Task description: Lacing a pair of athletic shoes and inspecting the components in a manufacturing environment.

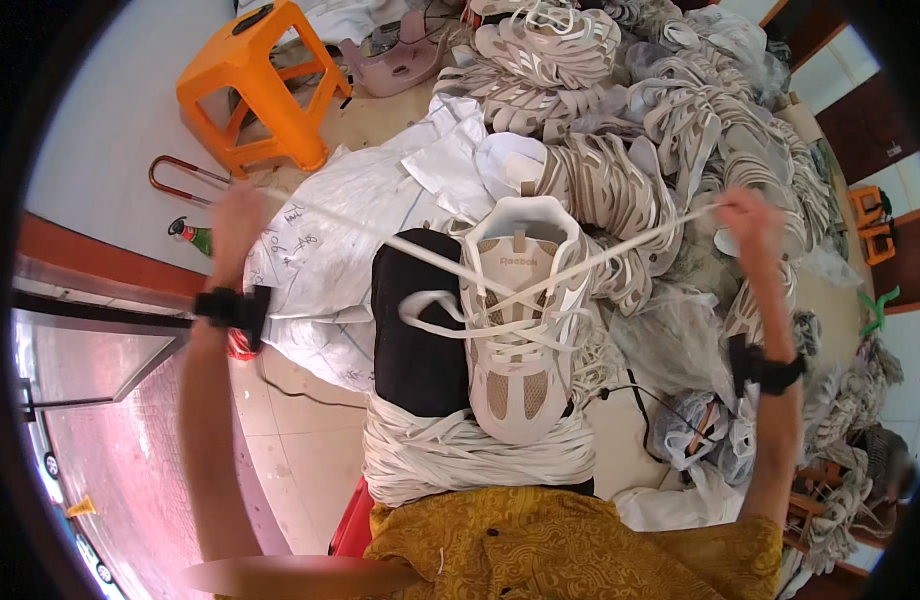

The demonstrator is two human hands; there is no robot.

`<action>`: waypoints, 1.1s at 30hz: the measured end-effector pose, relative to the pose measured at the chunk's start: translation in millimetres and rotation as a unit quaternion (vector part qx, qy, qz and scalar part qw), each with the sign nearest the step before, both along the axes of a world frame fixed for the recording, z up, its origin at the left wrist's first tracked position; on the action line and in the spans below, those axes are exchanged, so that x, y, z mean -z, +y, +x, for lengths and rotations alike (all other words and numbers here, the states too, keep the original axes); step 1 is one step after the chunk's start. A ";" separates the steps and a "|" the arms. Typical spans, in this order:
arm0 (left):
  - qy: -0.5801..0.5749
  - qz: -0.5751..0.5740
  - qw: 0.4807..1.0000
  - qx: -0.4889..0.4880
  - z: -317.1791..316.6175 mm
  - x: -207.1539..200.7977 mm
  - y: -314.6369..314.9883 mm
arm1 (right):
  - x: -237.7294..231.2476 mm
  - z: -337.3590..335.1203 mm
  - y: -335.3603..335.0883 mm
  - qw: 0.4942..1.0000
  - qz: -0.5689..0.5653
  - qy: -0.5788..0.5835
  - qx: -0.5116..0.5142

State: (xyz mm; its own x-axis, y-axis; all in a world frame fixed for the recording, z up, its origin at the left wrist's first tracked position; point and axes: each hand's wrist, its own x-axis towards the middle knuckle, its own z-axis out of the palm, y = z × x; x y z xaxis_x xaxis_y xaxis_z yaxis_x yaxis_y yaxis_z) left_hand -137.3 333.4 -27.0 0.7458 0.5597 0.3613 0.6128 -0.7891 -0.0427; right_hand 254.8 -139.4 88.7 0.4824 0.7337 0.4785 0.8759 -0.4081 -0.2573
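A beige and white sneaker (pixel 520 410) rests on my lap, toe toward me and opening away. Its flat off-white shoelace (pixel 640 238) crosses over the tongue, and both ends stretch tight and wide apart. My left hand (pixel 241 225), somewhat blurred, is closed on one end at the far left. On the right, my right hand (pixel 756 225) pinches the other end. A loose loop of lace hangs off the shoe's left side. Beneath the toe, a thick bundle of white laces (pixel 430 455) lies across my lap, next to my black-clad leg (pixel 415 330).
Stacked shoe uppers (pixel 680 110) pile up at the far right among clear plastic bags (pixel 670 335). A white woven sack (pixel 320 240) spreads ahead on the left. Behind it stands an orange stool (pixel 270 90). A black cable (pixel 635 400) runs over the floor at right.
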 end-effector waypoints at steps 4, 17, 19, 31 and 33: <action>0.306 0.127 0.938 -0.103 -80.2 -35.1 74.6 | -13.8 114.8 -111.5 0.963 -0.100 -0.018 0.250; -0.097 -0.105 0.885 0.443 97.8 -66.9 -244.6 | 30.8 -46.0 10.5 0.967 -0.022 0.142 -0.209; -0.078 -0.105 0.886 0.444 100.1 -56.2 -265.6 | 31.4 -87.8 36.1 0.946 0.000 0.110 -0.306; -0.041 -0.135 0.874 0.464 108.5 -45.3 -267.3 | 69.4 -132.2 62.8 0.937 -0.043 -0.064 -0.341; -0.054 -0.108 0.893 0.434 109.2 -42.1 -267.7 | 71.5 -132.8 64.5 0.939 -0.041 -0.058 -0.337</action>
